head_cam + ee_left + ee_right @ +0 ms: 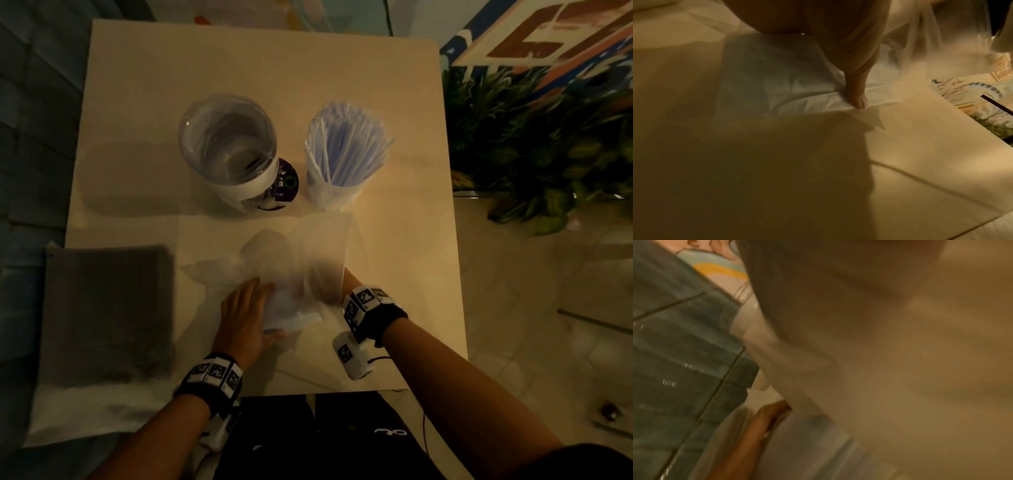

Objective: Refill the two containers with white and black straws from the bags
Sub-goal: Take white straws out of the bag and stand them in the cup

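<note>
Left hand: my left hand (245,313) lies flat on the clear plastic bag (308,270) near the front of the tabletop (239,68); the fingers (856,91) are straight and together, pressing the bag's crumpled end down.
Right hand: my right hand (337,284) is inside or behind the bag's raised right side; the film and blur hide it, so I cannot tell how its fingers lie.
Bag: translucent, partly lifted, blurred; I cannot make out what is in it.
White straws: a full bunch of white straws (346,144) stands in the right container (330,195), beyond the bag.
Left container: the clear jar (227,147) with a white band stands just left of the straws, looking nearly empty.
Dark bag: a grey flat packet (106,311) lies at the left, overhanging the tabletop edge.
Beside: green plants (534,137) to the right.
</note>
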A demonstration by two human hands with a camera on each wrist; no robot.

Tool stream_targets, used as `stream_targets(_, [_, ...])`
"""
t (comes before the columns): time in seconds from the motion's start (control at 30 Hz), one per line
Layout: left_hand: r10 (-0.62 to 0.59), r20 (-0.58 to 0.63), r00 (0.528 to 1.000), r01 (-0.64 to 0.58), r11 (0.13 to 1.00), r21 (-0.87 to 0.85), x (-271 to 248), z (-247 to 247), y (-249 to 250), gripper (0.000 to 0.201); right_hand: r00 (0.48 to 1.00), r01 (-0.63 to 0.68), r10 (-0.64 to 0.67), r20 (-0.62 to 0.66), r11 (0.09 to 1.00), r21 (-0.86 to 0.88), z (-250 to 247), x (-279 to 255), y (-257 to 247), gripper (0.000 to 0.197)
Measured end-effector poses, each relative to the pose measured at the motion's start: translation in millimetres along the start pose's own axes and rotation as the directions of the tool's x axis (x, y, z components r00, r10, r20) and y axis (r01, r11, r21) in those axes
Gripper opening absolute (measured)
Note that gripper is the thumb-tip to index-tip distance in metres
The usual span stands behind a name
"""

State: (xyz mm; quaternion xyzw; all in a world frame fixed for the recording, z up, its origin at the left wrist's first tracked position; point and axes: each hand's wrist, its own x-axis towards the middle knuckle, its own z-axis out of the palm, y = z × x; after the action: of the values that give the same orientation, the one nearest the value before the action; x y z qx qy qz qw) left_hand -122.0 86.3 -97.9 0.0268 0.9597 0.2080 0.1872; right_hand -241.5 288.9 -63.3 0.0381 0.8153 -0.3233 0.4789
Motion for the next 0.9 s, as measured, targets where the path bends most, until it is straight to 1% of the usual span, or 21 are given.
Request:
stream_targets(0.03, [0.001, -0.01, 1.0, -0.001, 1.0, -0.004, -0.2, 0.6, -0.7, 0.092, 0.998, 0.045, -0.044, -0.044, 0.999, 0.011, -4.3, 0.0, -0.3, 0.053])
stream_targets(0.07, [0.001, -0.019, 1.0, -0.002, 1.0, -0.006, -0.6, 0.8, -0.8, 0.092, 0.997, 0.037, -0.03, -0.076, 0.996, 0.087, -11.7, -4.2, -1.0, 0.05])
stream_targets(0.1, [0.003, -0.025, 1.0, -0.003, 1.0, -0.005, -1.2, 1.0, -0.7, 0.091, 0.992, 0.044, -0.029, -0.125, 0.992, 0.118, -19.3, -4.4, 1.6, 0.044])
stream_targets(0.17, [0.013, -0.04, 0.999, -0.013, 1.0, -0.004, -1.9, 1.9, -0.5, 0.09, 0.972, 0.053, -0.036, -0.233, 0.996, 0.069, -32.8, -8.6, 0.4, 0.023])
stream_targets(0.2, [0.015, -0.043, 0.999, -0.015, 1.0, -0.01, -1.9, 2.9, -0.3, 0.089, 0.958, 0.047, -0.016, -0.286, 0.994, 0.102, -37.7, -10.0, -0.2, 0.012])
stream_targets(0.23, [0.015, -0.046, 0.999, -0.015, 1.0, -0.01, -2.0, 3.3, 0.7, 0.089, 0.94, 0.078, -0.014, -0.34, 0.981, 0.175, -41.6, -13.1, -2.1, 0.006])
stream_targets(0.27, [0.013, -0.049, 0.999, -0.013, 1.0, -0.002, -1.7, 4.1, 1.7, 0.087, 0.921, 0.109, 0.022, -0.389, 0.944, 0.312, -42.4, -13.4, -2.3, 0.006])
stream_targets(0.33, [0.007, -0.053, 0.999, -0.006, 0.999, 0.036, -1.7, 5.2, 4.1, 0.084, 0.888, 0.194, 0.114, -0.446, 0.787, 0.586, -44.5, -20.8, -2.9, 0.027])
stream_targets(0.37, [0.004, -0.049, 0.999, -0.002, 0.999, 0.054, -2.3, 6.0, 4.9, 0.083, 0.86, 0.234, 0.155, -0.487, 0.727, 0.645, -41.4, -23.0, -2.0, 0.034])
stream_targets(0.43, [0.006, -0.037, 0.999, -0.003, 0.997, 0.078, -3.8, 8.6, 4.3, 0.083, 0.795, 0.245, 0.199, -0.573, 0.759, 0.604, -34.5, -32.7, 1.6, 0.038])
stream_targets(0.47, [0.011, -0.029, 1.0, -0.008, 0.996, 0.089, -4.7, 10.1, 3.0, 0.083, 0.764, 0.23, 0.209, -0.61, 0.796, 0.56, -31.7, -37.4, 5.0, 0.035])
stream_targets(0.5, [0.016, -0.022, 1.0, -0.014, 0.995, 0.101, -5.5, 11.1, 2.2, 0.084, 0.748, 0.195, 0.204, -0.632, 0.843, 0.502, -30.7, -45.0, 6.4, 0.03])
stream_targets(0.53, [0.019, -0.018, 1.0, -0.017, 0.994, 0.111, -5.5, 11.8, 1.6, 0.084, 0.761, 0.13, 0.2, -0.617, 0.885, 0.448, -28.8, -48.8, 10.5, 0.024])
stream_targets(0.6, [0.021, -0.026, 0.999, -0.018, 0.994, 0.11, -5.4, 11.3, 2.7, 0.085, 0.83, 0.008, 0.189, -0.525, 0.937, 0.35, -23.2, -50.5, 15.1, 0.013])
stream_targets(0.63, [0.021, -0.029, 0.999, -0.018, 0.995, 0.101, -5.6, 11.1, 3.5, 0.084, 0.85, -0.04, 0.195, -0.489, 0.95, 0.31, -20.0, -48.5, 15.9, 0.01])
stream_targets(0.7, [0.023, -0.015, 1.0, -0.022, 0.995, 0.097, -5.6, 10.6, 3.9, 0.084, 0.856, -0.052, 0.196, -0.478, 0.953, 0.299, -12.5, -38.9, 14.8, 0.012])
stream_targets(0.73, [0.021, -0.001, 1.0, -0.021, 0.995, 0.102, -5.4, 10.4, 3.0, 0.084, 0.848, -0.015, 0.206, -0.489, 0.93, 0.367, -8.0, -33.9, 12.7, 0.016])
stream_targets(0.77, [0.019, 0.008, 1.0, -0.02, 0.995, 0.102, -5.1, 10.5, 1.7, 0.084, 0.838, 0.031, 0.241, -0.489, 0.874, 0.485, -4.2, -30.4, 8.9, 0.022])
stream_targets(0.83, [0.024, 0.007, 1.0, -0.025, 0.997, 0.068, -5.2, 11.7, -0.2, 0.082, 0.84, 0.141, 0.311, -0.445, 0.667, 0.731, -0.5, -25.8, 0.7, 0.036])
stream_targets(0.87, [0.029, -0.006, 1.0, -0.028, 0.999, 0.046, -5.6, 11.8, 0.4, 0.081, 0.839, 0.167, 0.348, -0.418, 0.566, 0.807, 0.7, -23.4, -1.5, 0.041])
stream_targets(0.9, [0.031, -0.023, 0.999, -0.031, 0.999, 0.028, -6.1, 11.6, 1.7, 0.08, 0.833, 0.165, 0.389, -0.393, 0.503, 0.849, 2.2, -21.6, -3.5, 0.041])
